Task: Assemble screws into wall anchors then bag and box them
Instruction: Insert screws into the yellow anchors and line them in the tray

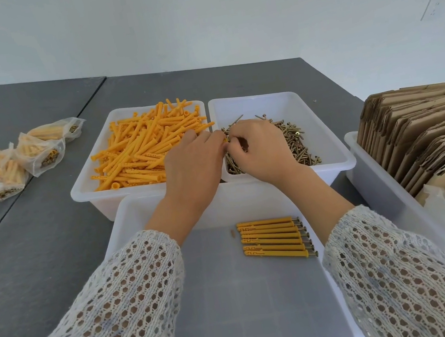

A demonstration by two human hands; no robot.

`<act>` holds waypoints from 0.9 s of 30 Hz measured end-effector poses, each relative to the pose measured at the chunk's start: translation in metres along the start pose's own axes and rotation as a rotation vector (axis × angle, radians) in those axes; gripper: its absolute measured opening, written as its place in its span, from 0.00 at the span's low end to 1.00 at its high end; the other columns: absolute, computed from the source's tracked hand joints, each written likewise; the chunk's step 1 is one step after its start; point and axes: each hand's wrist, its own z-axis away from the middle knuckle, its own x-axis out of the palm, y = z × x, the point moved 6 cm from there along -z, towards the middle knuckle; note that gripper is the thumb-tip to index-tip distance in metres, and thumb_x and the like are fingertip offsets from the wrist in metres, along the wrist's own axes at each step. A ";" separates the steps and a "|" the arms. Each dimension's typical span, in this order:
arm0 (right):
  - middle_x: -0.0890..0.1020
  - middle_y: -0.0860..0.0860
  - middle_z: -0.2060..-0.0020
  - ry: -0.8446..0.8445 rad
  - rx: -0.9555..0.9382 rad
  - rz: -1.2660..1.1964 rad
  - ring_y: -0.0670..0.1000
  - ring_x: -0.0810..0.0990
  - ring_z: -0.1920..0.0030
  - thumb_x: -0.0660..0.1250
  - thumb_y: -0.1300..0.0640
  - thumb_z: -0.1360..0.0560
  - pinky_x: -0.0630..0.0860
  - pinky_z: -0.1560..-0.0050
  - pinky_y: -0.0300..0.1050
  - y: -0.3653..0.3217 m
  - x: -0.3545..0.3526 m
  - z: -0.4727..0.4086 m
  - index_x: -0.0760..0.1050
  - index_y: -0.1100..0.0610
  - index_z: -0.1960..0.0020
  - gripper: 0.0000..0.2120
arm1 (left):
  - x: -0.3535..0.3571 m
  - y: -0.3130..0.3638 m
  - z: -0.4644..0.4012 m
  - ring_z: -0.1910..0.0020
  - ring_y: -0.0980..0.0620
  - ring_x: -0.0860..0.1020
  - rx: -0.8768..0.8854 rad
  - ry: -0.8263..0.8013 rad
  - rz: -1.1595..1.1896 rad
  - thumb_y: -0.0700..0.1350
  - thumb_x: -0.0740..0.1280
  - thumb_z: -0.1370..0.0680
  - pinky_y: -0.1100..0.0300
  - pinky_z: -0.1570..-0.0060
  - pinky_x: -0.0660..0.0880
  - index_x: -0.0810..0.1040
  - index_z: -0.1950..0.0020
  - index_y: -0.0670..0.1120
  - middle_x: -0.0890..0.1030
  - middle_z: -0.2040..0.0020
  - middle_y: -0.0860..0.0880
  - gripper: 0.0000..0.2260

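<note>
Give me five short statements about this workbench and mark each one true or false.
1. The orange anchors fill the bin left of the screws. True.
2. The finished anchors lie in the near tray. True.
3. The filled bags sit on the right side of the table. False: they are on the left.
4. The cardboard stands in the bin on the right. True.
5. The left hand and right hand rest far apart. False: they meet over the screw bin's left edge.
</note>
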 end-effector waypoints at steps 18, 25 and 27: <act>0.74 0.53 0.51 0.103 -0.194 -0.107 0.52 0.73 0.58 0.63 0.59 0.27 0.75 0.62 0.49 -0.021 -0.004 0.003 0.73 0.61 0.44 0.13 | 0.006 -0.007 -0.002 0.72 0.50 0.71 -0.077 -0.093 0.052 0.44 0.57 0.16 0.61 0.75 0.53 0.75 0.42 0.47 0.78 0.65 0.51 0.08; 0.75 0.50 0.45 0.311 -0.049 -0.105 0.48 0.76 0.48 0.56 0.53 0.23 0.67 0.63 0.33 -0.005 -0.014 0.003 0.68 0.57 0.36 0.17 | -0.001 -0.007 -0.002 0.74 0.51 0.70 -0.113 -0.054 0.112 0.56 0.47 0.15 0.59 0.75 0.58 0.71 0.47 0.46 0.72 0.69 0.53 0.18; 0.76 0.50 0.48 0.365 0.053 -0.151 0.48 0.77 0.52 0.53 0.54 0.22 0.67 0.63 0.36 0.004 -0.016 0.002 0.68 0.57 0.37 0.16 | -0.005 -0.006 -0.001 0.74 0.51 0.70 -0.104 -0.027 0.166 0.54 0.49 0.15 0.59 0.76 0.59 0.72 0.46 0.44 0.71 0.69 0.54 0.18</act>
